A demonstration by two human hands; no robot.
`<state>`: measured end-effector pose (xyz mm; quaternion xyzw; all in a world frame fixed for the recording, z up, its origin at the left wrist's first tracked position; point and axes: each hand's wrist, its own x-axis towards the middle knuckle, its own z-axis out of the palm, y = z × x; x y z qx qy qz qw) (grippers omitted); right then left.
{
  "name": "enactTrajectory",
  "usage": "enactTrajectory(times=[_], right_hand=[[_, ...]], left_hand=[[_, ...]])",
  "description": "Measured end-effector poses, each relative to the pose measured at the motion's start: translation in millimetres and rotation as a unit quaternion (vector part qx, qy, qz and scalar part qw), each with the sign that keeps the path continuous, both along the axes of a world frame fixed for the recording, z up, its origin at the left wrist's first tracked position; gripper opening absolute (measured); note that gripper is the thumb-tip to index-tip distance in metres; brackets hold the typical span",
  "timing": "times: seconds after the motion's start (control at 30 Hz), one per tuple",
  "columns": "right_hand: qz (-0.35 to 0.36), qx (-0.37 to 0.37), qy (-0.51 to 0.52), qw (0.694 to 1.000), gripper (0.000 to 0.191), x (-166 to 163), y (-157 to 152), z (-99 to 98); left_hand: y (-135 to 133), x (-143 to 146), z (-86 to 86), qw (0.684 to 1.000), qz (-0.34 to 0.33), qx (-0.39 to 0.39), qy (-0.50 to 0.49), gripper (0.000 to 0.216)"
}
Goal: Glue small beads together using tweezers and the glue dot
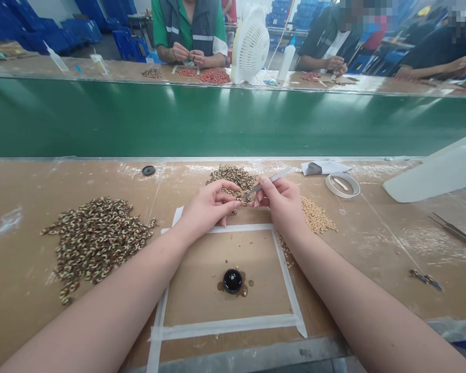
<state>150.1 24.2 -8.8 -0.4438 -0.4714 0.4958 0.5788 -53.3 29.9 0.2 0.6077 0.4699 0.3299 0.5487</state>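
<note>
My right hand [281,199] grips a pair of metal tweezers [272,177], whose tips point down and left toward my left fingertips. My left hand [212,204] is closed in a pinch on a small dark-and-cream piece [238,199], partly hidden by the fingers. Just behind both hands lies a pile of similar pieces [233,176]. Beside my right wrist is a heap of small tan beads [314,215]. Nearer me, inside a white tape frame [229,326], a small round black dish [232,280] holds dark liquid, with brown spots around it.
A larger pile of patterned pieces [101,241] lies left. At right are a tape roll [342,185], a white container [435,173], and another pair of tweezers [456,230]. A black lid [148,170] lies behind. Beyond the green belt [217,122], co-workers sit near a fan [250,44].
</note>
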Motion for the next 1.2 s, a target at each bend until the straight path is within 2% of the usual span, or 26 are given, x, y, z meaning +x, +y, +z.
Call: enactTrajectory(times=[0.57,0.77,0.97,1.2], right_hand=[[-0.025,0.020,-0.094,0.995,0.038,-1.9,-6.4,9.4],[-0.018,0.017,-0.091,0.996,0.039,-0.7,-4.8,8.4],[-0.021,0.049,-0.137,0.989,0.044,0.0,-5.6,11.8],[-0.019,0.076,-0.154,0.985,0.040,0.5,-8.8,13.0]], left_hand=[[0.3,1.1,0.9,1.000,0.016,0.001,0.002,0.033],[-0.1,0.4,-0.2,1.000,0.013,0.004,0.002,0.031],[-0.3,0.8,-0.1,1.000,0.015,0.004,0.010,0.030],[-1.8,1.0,-0.8,1.000,0.005,0.011,0.017,0.029]])
